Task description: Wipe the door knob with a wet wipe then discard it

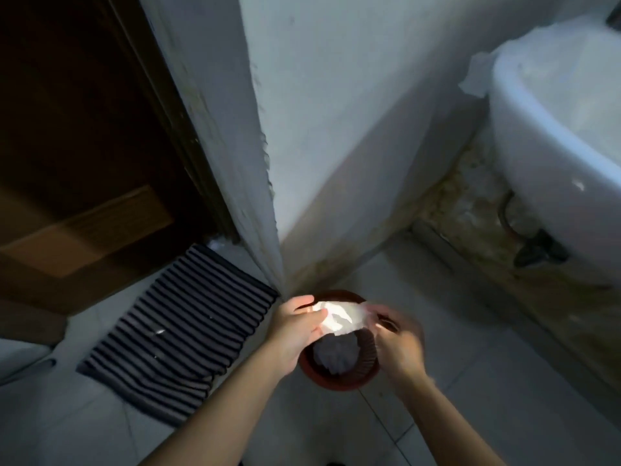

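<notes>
A crumpled white wet wipe [341, 316] is stretched between both my hands, directly above a small round brown waste bin [339, 381] standing on the tiled floor at the wall corner. My left hand [297, 326] pinches the wipe's left end. My right hand [396, 338], blurred, grips its right end. Some grey crumpled stuff lies inside the bin. The brown wooden door [77, 156] stands at the left; its knob is out of view.
A black-and-white striped mat [181, 331] lies on the floor left of the bin, before the door. A white basin [551, 136] juts out at the upper right, with a drain pipe below. The protruding wall corner [265, 196] rises just behind the bin.
</notes>
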